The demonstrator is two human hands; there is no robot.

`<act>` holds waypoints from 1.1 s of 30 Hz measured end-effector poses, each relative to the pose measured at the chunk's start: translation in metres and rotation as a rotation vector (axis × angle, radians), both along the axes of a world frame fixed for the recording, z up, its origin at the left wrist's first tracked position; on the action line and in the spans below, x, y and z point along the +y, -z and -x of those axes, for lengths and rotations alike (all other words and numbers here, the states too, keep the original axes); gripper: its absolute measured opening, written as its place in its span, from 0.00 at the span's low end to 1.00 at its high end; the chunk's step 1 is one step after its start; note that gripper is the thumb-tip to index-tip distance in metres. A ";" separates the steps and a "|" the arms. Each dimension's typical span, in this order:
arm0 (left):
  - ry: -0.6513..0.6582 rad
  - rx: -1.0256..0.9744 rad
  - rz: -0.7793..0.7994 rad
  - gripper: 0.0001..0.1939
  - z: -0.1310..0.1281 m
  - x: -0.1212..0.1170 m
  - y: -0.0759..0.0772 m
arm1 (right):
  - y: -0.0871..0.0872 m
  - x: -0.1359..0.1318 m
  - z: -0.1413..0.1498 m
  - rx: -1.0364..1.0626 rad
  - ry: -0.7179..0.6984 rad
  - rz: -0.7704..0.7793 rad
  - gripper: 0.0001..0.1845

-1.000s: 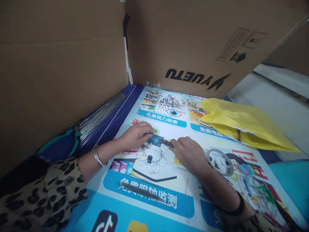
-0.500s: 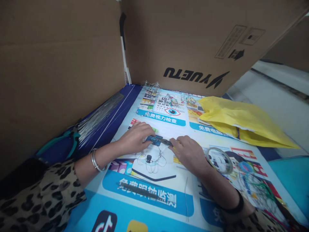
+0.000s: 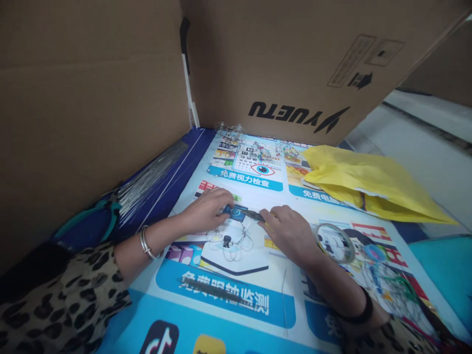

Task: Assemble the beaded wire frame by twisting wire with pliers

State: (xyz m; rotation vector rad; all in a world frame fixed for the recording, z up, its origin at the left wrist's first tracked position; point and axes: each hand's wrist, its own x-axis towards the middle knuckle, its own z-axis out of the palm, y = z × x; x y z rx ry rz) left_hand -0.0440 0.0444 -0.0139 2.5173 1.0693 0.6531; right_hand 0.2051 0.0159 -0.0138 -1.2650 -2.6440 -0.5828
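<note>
My left hand [image 3: 210, 209] is closed, fingertips pinching at the upper edge of a beaded wire ornament [image 3: 231, 242] with thin looped petals. My right hand [image 3: 285, 228] wraps around a pair of pliers [image 3: 252, 214] with a yellow grip. The pliers' dark jaws point left and end close to my left fingertips. The exact bit of wire at the jaws is too fine to make out. Below the hands, the ornament's loops rest on or hang just above the printed sheet; I cannot tell which.
Thin straight wires [image 3: 151, 172] lie in a bundle at left, beside teal-handled pliers [image 3: 114, 211]. A yellow bag [image 3: 372, 182] and a tape roll [image 3: 335, 243] are at right, near tangled coloured wires [image 3: 391, 285]. Cardboard walls [image 3: 258, 59] enclose the back and left.
Both hands stay nearly in place. My left fingers and the pliers' jaws have shifted very slightly; the view has moved a little.
</note>
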 end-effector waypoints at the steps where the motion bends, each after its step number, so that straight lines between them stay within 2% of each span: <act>1: 0.001 -0.013 0.005 0.08 0.000 0.000 0.000 | 0.000 0.000 0.000 -0.003 0.002 0.001 0.11; 6: 0.046 -0.117 -0.003 0.02 -0.001 0.001 -0.003 | 0.002 0.000 0.000 -0.004 0.002 0.003 0.11; 13: 0.032 -0.146 -0.082 0.04 -0.003 0.000 -0.004 | 0.003 0.000 0.002 -0.003 0.009 0.023 0.11; 20: 0.015 -0.035 -0.148 0.07 -0.005 -0.006 -0.014 | 0.003 0.000 0.001 -0.004 0.012 0.047 0.12; 27: -0.074 0.141 -0.085 0.08 -0.008 -0.013 -0.020 | 0.002 -0.001 0.003 0.010 0.004 0.061 0.12; 33: -0.152 0.158 0.000 0.08 -0.007 -0.012 -0.022 | 0.001 -0.002 0.000 0.134 -0.049 -0.005 0.15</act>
